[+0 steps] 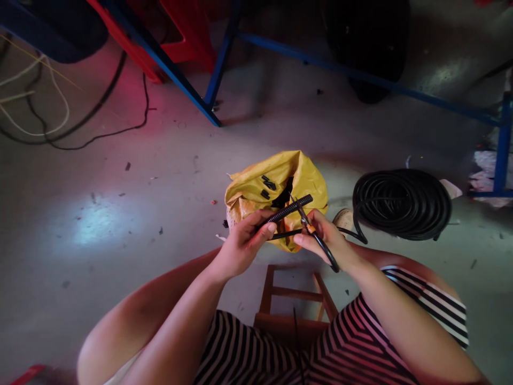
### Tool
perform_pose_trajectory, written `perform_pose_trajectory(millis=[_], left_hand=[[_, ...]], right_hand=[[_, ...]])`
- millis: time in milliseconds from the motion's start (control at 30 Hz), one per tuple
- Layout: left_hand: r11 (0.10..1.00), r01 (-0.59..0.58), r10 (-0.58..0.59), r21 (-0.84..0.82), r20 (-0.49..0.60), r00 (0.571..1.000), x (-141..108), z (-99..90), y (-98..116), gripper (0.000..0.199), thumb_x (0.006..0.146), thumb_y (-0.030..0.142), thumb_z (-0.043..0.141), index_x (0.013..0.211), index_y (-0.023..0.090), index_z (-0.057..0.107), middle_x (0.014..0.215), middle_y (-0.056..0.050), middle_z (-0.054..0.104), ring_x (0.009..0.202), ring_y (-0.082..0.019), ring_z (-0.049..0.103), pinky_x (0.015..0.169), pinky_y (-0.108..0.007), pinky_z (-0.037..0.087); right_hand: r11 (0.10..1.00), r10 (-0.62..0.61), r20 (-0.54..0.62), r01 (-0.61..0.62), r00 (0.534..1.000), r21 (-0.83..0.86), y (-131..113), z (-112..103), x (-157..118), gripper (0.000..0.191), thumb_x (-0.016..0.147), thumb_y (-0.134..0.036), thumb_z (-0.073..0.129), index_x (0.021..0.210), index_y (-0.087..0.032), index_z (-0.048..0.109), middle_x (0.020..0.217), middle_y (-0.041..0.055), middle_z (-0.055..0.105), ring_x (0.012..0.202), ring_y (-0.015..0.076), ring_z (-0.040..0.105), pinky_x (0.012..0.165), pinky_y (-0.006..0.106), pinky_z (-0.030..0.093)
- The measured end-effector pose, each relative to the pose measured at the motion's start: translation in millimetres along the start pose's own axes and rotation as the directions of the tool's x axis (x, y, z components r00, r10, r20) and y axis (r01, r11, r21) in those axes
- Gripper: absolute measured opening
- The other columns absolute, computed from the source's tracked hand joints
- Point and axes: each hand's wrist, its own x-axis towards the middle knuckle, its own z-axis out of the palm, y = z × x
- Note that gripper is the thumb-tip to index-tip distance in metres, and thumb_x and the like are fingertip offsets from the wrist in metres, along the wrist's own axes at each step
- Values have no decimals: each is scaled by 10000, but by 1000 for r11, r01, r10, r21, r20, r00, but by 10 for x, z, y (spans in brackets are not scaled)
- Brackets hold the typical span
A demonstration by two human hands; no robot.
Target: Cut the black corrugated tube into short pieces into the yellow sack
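My left hand (250, 235) is closed around a black corrugated tube (289, 209), whose free end points up to the right. In my right hand (326, 238) is a pair of scissors (311, 229) with black handles and an orange part near the pivot. The scissor blades cross the tube close to its free end; whether they touch it I cannot tell. A length of black tubing (285, 234) runs below, between both hands, and on to the coil at the right. Beneath the hands stands a crumpled yellow bag (308, 171) with its mouth open and black pieces on its folds.
A big coil of black tubing (401, 206) lies on the floor at right. Ahead are a blue metal frame (288, 51) and a red plastic stool (192, 37). Loose cables (100, 101) lie at upper left. A wooden stool (294, 293) is below me. Small scraps dot the floor.
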Motion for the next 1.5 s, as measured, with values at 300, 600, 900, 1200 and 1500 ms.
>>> perform_pose_trajectory(millis=[300, 600, 900, 1200, 1500], left_hand=[[999, 31, -31, 25, -7, 999, 5, -21, -36, 307, 994, 465, 606, 1072, 170, 642, 747, 22, 480, 640, -101, 401, 570, -218, 363], [999, 36, -36, -6, -3, 999, 5, 7, -33, 290, 997, 456, 608, 1030, 169, 628, 736, 28, 451, 626, -93, 362, 563, -218, 339], [998, 66, -66, 13, 26, 997, -14, 9, 46, 288, 985, 450, 616, 911, 172, 612, 719, 19, 460, 631, -108, 377, 562, -232, 342], [975, 207, -201, -84, 81, 976, 54, -124, -11, 262, 915, 453, 655, 918, 192, 636, 634, 38, 356, 552, -113, 324, 502, -250, 317], [989, 145, -145, -24, 1, 989, 58, -78, -10, 250, 923, 434, 638, 901, 187, 611, 607, 52, 378, 528, -101, 340, 487, -234, 309]], right_hand=[[994, -33, -25, 30, 999, -104, 28, -13, 7, 423, 832, -484, 757, 866, -238, 415, 734, -62, 444, 670, 124, 393, 619, 270, 320], [990, -9, -36, 3, 999, -144, 24, -12, 3, 429, 821, -501, 765, 879, -251, 421, 744, -44, 475, 668, 149, 425, 615, 298, 340], [990, 24, -10, -25, 1000, -142, 33, -37, 6, 407, 830, -517, 750, 886, -256, 442, 768, -18, 532, 692, 179, 476, 639, 332, 389], [980, 25, 15, -22, 1000, -198, 33, -39, -2, 466, 850, -600, 708, 817, -240, 414, 708, -35, 442, 656, 143, 414, 574, 278, 324], [979, -10, 10, 11, 1000, -204, 94, 38, -17, 483, 833, -601, 725, 798, -233, 414, 687, -58, 402, 624, 118, 357, 566, 260, 272]])
